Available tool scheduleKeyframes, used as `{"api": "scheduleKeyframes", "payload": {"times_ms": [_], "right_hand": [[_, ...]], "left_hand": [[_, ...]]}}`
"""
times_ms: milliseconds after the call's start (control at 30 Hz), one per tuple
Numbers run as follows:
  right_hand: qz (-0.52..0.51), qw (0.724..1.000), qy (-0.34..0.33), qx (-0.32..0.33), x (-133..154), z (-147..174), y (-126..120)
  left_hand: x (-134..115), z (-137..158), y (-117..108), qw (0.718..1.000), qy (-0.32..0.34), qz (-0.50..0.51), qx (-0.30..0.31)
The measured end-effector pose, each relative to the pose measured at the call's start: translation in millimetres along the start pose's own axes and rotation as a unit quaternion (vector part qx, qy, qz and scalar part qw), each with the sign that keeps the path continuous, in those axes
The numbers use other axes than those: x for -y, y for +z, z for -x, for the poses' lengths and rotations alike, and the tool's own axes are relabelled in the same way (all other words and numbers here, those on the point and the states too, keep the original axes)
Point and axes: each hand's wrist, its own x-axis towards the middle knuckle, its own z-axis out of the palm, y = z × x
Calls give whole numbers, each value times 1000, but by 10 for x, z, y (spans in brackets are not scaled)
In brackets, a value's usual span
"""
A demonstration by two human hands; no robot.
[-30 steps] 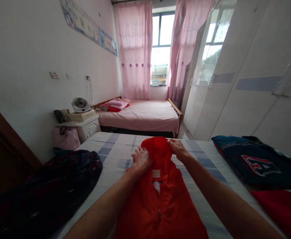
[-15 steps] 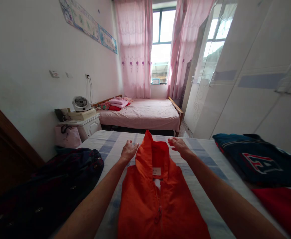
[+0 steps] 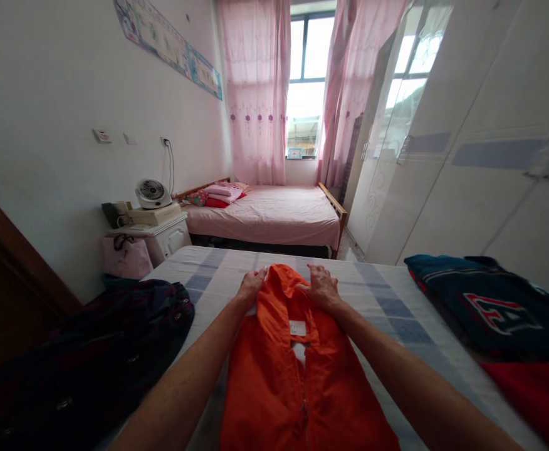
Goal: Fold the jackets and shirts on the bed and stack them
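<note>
- Orange jacket (image 3: 265, 382): probably light, soft, slippery.
- Best held by the edges of its hood (image 3: 273, 300).
- Left hand (image 3: 252, 286) and right hand (image 3: 323, 288) touch it; cannot tell whether either grip is closed.

Striped sheet (image 3: 392, 297) bears orange jacket (image 3: 262, 376); dark garment (image 3: 128, 344); lettered garment (image 3: 486, 294).

A home bedroom is indicated by a pink-sheeted bed (image 3: 274, 216), a white bedside cabinet (image 3: 175, 238), pink curtains (image 3: 258, 88) and a white wardrobe (image 3: 425, 194).
</note>
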Motion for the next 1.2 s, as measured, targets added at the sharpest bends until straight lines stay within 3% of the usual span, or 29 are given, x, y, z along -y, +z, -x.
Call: {"api": "scheduleKeyframes", "payload": {"times_ms": [100,267,333,500,600,800,900,1033,1133,1200], "right_hand": [[17,998,-63,11,110,112,16],[5,980,-116,159,142,180,18],[-8,980,-116,160,109,110,-14],[-53,994,-59,74,-74,-174,-85],[-114,986,-42,116,-158,-240,-76],[-252,937,-83,229,-65,-253,-111],[-276,934,-90,206,-7,-294,-139],[-262,951,-112,123,75,-302,-207],[-208,968,-129,53,180,-250,-280],[-170,975,-143,22,272,-185,-329]], "left_hand": [[-27,-26,-28,1000,-10,-2,2],[-18,-41,24,999,-22,-5,48],[4,-56,70,997,-29,-2,66],[31,-87,140,996,-23,32,75],[-33,-46,137,993,13,76,86],[-238,102,90,979,87,114,145],[-257,145,41,979,107,87,150],[-224,280,-45,981,134,7,138],[-234,541,-76,979,191,-41,58],[-252,768,-86,963,255,-86,11]]}}
